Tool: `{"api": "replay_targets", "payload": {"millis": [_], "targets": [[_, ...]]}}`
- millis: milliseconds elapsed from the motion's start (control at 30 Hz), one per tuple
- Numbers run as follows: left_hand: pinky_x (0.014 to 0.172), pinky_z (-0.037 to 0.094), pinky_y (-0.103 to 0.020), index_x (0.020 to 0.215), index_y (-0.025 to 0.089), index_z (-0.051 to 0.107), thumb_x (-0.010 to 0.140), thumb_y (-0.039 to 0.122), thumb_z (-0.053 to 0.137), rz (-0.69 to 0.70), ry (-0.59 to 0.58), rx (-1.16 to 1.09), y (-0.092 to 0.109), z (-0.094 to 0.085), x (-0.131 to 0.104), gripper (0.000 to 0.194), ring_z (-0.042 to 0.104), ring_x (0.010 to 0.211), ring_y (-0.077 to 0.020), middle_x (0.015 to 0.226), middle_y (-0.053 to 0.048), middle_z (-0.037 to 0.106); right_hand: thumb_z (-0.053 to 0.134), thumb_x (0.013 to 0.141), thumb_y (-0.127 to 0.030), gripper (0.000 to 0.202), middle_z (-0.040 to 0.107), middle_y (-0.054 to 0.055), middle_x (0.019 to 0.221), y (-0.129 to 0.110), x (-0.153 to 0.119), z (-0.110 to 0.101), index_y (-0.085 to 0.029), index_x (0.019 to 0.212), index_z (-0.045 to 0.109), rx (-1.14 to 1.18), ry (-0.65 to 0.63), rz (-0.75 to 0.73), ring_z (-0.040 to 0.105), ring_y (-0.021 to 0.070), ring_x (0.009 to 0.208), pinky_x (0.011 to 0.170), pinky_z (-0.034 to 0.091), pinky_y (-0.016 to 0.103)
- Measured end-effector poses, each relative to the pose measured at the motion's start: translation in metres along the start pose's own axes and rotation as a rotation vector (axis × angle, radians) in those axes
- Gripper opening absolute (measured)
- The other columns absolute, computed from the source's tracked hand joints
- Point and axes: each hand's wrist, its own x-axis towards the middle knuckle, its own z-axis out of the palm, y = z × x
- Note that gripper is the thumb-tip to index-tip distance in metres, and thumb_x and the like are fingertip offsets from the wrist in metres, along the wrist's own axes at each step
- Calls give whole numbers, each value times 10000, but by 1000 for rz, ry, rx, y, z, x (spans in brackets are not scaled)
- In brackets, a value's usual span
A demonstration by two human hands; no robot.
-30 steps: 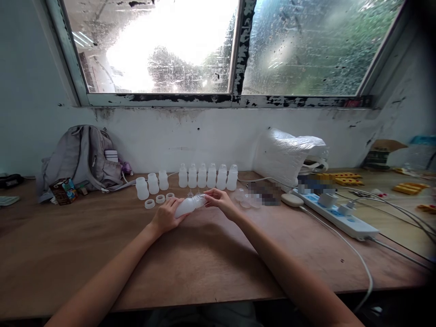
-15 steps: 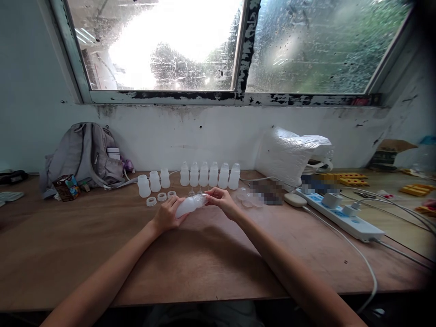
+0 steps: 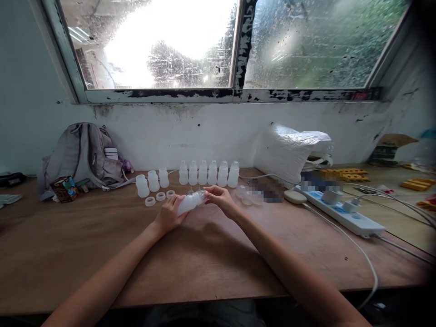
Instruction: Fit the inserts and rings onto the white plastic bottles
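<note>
A frosted white bottle (image 3: 186, 204) lies tilted between my hands above the table, its clear top pointing right. My left hand (image 3: 168, 213) is wrapped round the bottle's body. The fingers of my right hand (image 3: 218, 198) pinch the clear top (image 3: 200, 196) at its tip. Behind them stands a row of several capped bottles (image 3: 213, 173). Farther left are three open bottles (image 3: 153, 181), with three white rings (image 3: 160, 196) lying in front of them. Clear dome-shaped pieces (image 3: 248, 196) lie to the right of my right hand.
A grey backpack (image 3: 85, 154) and a small carton (image 3: 64, 189) are at the back left. A silvery bag (image 3: 286, 152), a round white device (image 3: 294, 197) and a power strip (image 3: 340, 212) with cables occupy the right side of the wooden table (image 3: 204, 272).
The view has shifted slightly. Both hands keep hold of the bottle and its top, and the bottle is tilted a little more steeply.
</note>
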Motion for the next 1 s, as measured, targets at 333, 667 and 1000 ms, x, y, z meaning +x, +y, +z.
{"api": "replay_targets", "payload": {"millis": [333, 667, 1000], "targets": [[857, 374, -393, 1168, 185, 235, 752, 353, 492, -248, -93, -437, 28, 10, 0, 517, 437, 1045, -231, 1158, -130, 412, 550, 723, -337, 432, 571, 73, 978, -25, -3, 13, -220, 1135, 494, 82, -95, 39, 541, 167, 836, 712, 447, 309], [798, 405, -357, 1073, 188, 275, 648, 397, 603, -376, -160, -573, 22, 9, 4, 576, 510, 930, -205, 1044, -93, 490, 565, 709, -363, 323, 595, 91, 908, -3, -2, 1, -159, 959, 585, 50, -69, 192, 568, 152, 754, 649, 462, 273], [775, 411, -373, 1016, 188, 265, 599, 396, 641, -441, -115, -477, 16, 17, 2, 600, 486, 966, -227, 1028, -97, 466, 621, 659, -283, 259, 605, 58, 704, 39, 4, -1, -117, 855, 590, -85, 45, 318, 537, 87, 524, 458, 435, 189]]}}
